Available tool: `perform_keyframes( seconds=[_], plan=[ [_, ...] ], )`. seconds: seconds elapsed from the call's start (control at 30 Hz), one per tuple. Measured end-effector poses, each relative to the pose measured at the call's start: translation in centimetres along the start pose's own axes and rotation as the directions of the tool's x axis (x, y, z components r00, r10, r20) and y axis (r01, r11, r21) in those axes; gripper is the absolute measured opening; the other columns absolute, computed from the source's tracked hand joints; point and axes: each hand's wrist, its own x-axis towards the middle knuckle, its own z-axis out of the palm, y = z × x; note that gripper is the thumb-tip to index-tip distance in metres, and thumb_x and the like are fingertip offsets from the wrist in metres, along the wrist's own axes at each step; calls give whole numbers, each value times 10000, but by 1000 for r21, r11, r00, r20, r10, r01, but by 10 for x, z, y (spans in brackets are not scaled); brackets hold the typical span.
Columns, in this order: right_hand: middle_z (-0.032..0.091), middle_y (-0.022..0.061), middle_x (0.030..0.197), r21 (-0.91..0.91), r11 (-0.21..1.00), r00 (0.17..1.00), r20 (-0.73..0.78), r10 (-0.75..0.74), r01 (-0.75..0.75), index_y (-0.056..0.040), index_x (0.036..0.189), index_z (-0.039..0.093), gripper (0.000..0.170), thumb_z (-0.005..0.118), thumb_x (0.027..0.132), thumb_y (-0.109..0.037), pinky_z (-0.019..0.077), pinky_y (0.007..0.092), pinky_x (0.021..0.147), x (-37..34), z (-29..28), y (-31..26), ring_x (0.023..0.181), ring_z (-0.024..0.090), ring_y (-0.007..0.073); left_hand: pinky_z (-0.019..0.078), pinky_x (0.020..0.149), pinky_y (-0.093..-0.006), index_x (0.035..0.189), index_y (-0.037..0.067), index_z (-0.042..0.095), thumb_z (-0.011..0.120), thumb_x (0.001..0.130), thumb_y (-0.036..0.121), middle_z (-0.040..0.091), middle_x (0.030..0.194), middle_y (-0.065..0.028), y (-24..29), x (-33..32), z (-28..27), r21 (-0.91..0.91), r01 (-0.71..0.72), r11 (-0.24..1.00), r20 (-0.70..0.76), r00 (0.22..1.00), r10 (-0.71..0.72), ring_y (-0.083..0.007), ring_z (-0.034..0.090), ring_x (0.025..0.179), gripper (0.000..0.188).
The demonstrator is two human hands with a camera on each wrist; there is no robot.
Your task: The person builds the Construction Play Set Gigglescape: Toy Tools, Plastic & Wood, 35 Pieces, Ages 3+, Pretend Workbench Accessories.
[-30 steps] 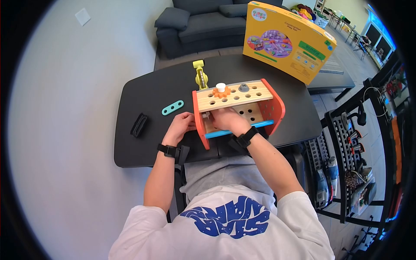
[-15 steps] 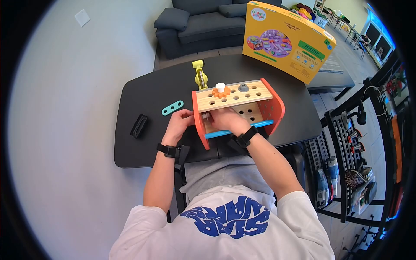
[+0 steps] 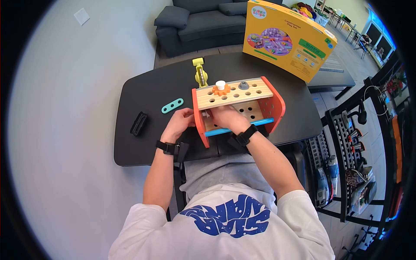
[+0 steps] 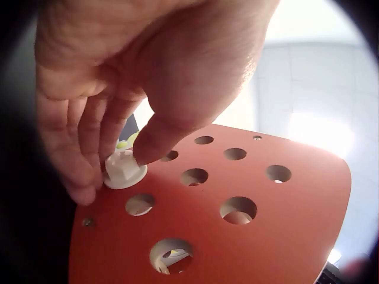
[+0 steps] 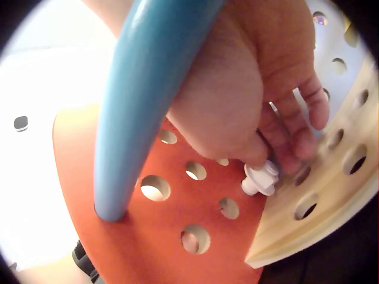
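A wooden toy bench has red side panels (image 4: pixel 237 177), a perforated wooden top (image 3: pixel 238 96) and a blue rod (image 5: pixel 148 100). Outside the left panel, my left hand (image 3: pixel 177 125) pinches a white plastic piece (image 4: pixel 125 170) against the panel's face, near its edge, between thumb and fingers. My right hand (image 3: pixel 229 118) reaches inside the bench, under the top; its thumb and fingers hold another white piece (image 5: pixel 260 178) at the inner face of that same panel. An orange gear (image 3: pixel 221 90) with a white cap and a grey screw (image 3: pixel 244 86) sit on the top.
On the black table (image 3: pixel 147 93), a teal three-hole strip (image 3: pixel 172 105) and a black holder (image 3: pixel 138 124) lie left of the bench. A yellow-green tool (image 3: pixel 200 73) is behind its left corner. A yellow box (image 3: pixel 288 41) stands at the back right.
Both hands stay at the left panel, with only slight shifts of the left fingers. The head view has tilted a little.
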Motion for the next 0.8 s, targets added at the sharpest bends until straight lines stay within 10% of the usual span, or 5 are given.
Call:
perform_keyframes(
  seconds=[0.8],
  plan=[
    [676,220,1206,-24,999,999,13,-33,33,-37,1195,663,320,640,889,-130,534,449,980,-4,-4,-6,1122,647,397,561,900,-318,1159,-63,667,607,1000,58,722,1069,-104,2,-2,2,-50,-36,998,-27,999,35,-169,702,966,209]
  ],
)
